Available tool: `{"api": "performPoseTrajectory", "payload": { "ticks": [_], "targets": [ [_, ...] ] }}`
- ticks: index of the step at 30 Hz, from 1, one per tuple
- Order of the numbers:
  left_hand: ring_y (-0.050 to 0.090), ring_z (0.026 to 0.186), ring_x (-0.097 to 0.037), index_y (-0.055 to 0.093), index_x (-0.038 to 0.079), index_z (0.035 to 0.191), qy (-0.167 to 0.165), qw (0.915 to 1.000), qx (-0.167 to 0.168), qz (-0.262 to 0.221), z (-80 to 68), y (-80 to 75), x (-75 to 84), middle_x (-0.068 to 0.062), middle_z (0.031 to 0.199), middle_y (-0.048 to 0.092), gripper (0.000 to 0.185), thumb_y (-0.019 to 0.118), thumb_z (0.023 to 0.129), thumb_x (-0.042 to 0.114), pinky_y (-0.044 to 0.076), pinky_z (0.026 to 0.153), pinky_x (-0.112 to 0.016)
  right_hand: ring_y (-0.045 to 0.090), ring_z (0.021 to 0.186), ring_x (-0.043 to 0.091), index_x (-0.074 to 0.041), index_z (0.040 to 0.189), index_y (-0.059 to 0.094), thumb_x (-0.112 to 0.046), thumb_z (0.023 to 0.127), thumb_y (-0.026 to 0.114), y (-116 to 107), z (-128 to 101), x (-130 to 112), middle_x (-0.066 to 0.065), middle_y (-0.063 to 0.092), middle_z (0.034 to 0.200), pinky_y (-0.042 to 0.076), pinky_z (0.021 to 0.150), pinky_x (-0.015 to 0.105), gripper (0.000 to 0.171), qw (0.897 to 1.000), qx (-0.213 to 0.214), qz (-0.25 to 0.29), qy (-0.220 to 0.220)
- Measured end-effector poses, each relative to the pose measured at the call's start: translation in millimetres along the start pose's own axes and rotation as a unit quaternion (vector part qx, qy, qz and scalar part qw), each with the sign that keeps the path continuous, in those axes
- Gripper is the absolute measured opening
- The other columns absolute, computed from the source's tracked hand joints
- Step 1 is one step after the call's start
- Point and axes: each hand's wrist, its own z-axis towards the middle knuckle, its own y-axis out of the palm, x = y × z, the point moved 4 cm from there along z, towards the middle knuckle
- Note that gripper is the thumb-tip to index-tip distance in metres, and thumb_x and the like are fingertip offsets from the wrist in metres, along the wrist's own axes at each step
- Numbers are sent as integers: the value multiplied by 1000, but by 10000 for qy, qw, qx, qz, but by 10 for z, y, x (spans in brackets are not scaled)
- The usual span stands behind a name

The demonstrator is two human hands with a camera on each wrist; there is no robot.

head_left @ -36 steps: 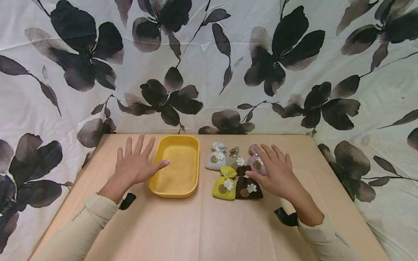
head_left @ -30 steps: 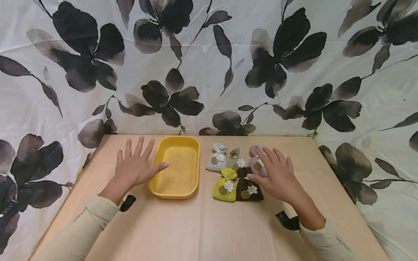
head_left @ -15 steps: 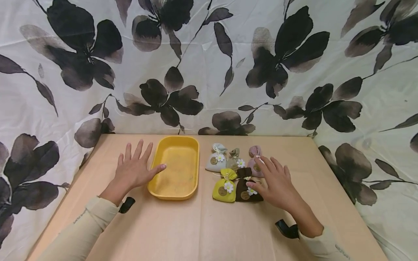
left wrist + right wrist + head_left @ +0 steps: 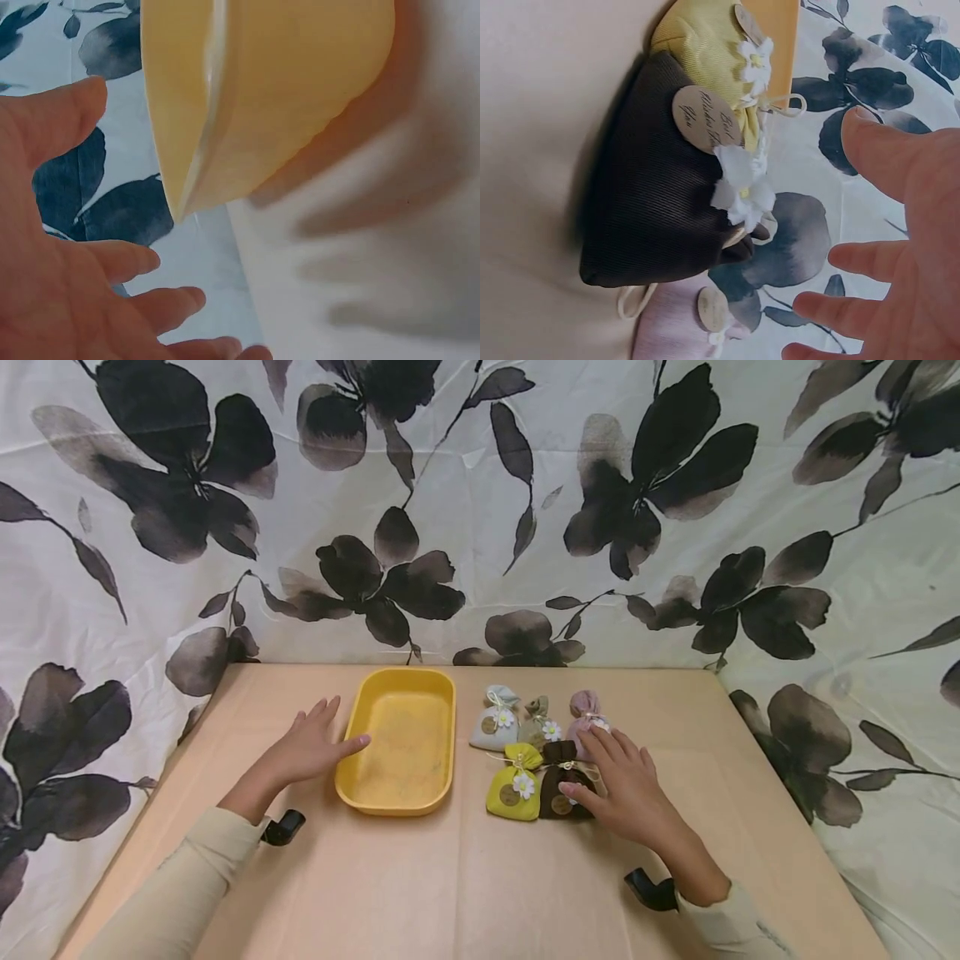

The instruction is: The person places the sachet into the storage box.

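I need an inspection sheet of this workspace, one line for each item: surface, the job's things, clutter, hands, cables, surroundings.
Surface: tan table, smooth, covered with a plain sheet.
Job's things: five small sachets in a cluster: white sachet, beige sachet, pink sachet, yellow-green sachet, brown sachet. Yellow tray to their left, nothing seen inside.
Clutter: nothing seen.
Hands: left hand open, thumb at the tray's rim; right hand open, over the brown sachet, thumb at it; contact unclear.
Cables: nothing seen; black wrist mounts only.
Surroundings: white cloth with dark flowers behind and at both sides.
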Motion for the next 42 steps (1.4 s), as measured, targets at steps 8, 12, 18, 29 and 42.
{"api": "performPoseTrajectory", "payload": {
  "ticks": [8,12,18,29,42],
  "targets": [
    [4,159,-52,0,6,167,-305,9894,-604,-1286,30,-22,-102,-26,173,3,106,61,98,59,12,126,-71,28,151,53,-5,159,37,-42,94,75,61,-4,52,25,37,163,23,116,77,84,9998,25,135,-115],
    [6,159,-52,3,4,167,-254,9838,-787,-1593,47,-14,-149,-26,173,6,102,63,100,53,15,126,-70,30,150,52,-5,159,37,-39,94,76,103,-6,92,25,37,163,27,116,77,84,9992,27,372,-168],
    [11,158,-52,4,0,166,-165,9717,-980,-2144,54,-27,-181,-28,172,7,99,66,101,43,24,126,-65,30,151,53,-4,160,35,-38,95,76,175,11,140,26,35,165,29,117,75,84,9973,-78,701,-180],
    [42,150,-45,8,1,166,-408,9458,-1085,-3033,70,5,-185,-31,170,18,89,67,101,13,50,112,-48,49,141,50,-5,158,39,-32,95,77,252,16,270,25,48,156,45,110,68,78,9893,-209,1441,19],
    [71,83,-11,46,-9,147,-1055,9449,-507,-3057,148,30,-249,-14,115,69,58,71,98,9,65,79,-33,62,128,46,-6,151,52,-25,94,79,316,59,450,23,58,148,60,96,48,66,9573,-524,2743,750]
  ]
}}
